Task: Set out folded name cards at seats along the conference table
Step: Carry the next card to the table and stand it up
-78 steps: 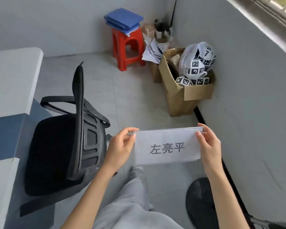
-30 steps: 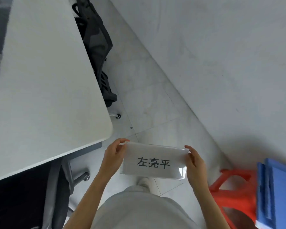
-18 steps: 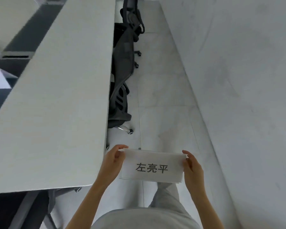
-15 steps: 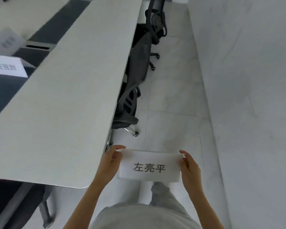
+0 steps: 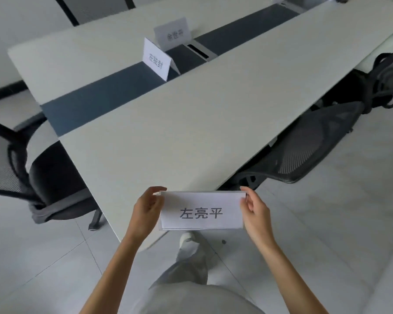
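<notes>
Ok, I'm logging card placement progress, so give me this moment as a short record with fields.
held card: name card, printed side up, off the table's near corner
left hand: pinches the card's left edge
right hand: pinches its right edge
cards already set: two, nearer card and farther card, by the table's dark centre strip
table: near half bare
chairs: one at the left end, one tucked under on the right

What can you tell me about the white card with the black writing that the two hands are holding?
The name card is a wide white paper rectangle inside what looks like a clear plastic sleeve, printed with three large black characters, 左亮平. It faces the camera, level, with its fold not visible. The left hand pinches its left edge and the right hand its right. It is held in the air at the near corner of the conference table, not yet set down.
</notes>
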Available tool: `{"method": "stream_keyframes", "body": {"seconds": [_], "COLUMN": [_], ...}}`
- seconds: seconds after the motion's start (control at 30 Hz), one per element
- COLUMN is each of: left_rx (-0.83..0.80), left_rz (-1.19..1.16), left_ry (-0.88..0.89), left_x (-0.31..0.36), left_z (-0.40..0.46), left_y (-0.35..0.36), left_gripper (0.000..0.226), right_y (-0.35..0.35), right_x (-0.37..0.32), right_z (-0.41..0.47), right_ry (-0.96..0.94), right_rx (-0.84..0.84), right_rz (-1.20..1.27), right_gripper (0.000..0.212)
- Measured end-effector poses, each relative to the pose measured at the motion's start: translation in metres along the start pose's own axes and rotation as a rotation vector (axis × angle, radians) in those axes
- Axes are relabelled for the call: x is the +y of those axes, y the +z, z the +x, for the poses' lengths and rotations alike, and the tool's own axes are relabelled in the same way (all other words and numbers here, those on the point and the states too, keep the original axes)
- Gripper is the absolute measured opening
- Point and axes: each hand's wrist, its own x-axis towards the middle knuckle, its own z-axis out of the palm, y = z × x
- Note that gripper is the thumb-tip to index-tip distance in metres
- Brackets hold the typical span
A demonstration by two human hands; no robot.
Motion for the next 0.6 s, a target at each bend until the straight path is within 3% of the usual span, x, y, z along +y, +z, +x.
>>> {"method": "stream_keyframes", "body": {"seconds": [0.27,0.4,0.6], "left_rx": [0.175,0.23,0.296], "left_rz": [-0.027,-0.021,-0.041], "left_ry": [-0.05,-0.097,-0.136], "left_x": [-0.013,-0.023,-0.029], "left_z": [0.063,0.085,0.106], "left_y": [-0.038,-0.049,-0.057], "left_gripper": [0.019,0.031,0.02], "right_y": [0.061,0.091,0.116], "right_x": [-0.039,-0.057,-0.066], "right_z": [0.114,0.154,0.196], "right_ry": [-0.164,-0.256,-0.234], "right_rx": [-0.255,-0.349,-0.507], "right_rz": [-0.062,-0.099,-0.101], "right_gripper": [0.031,0.036,0.04]}}
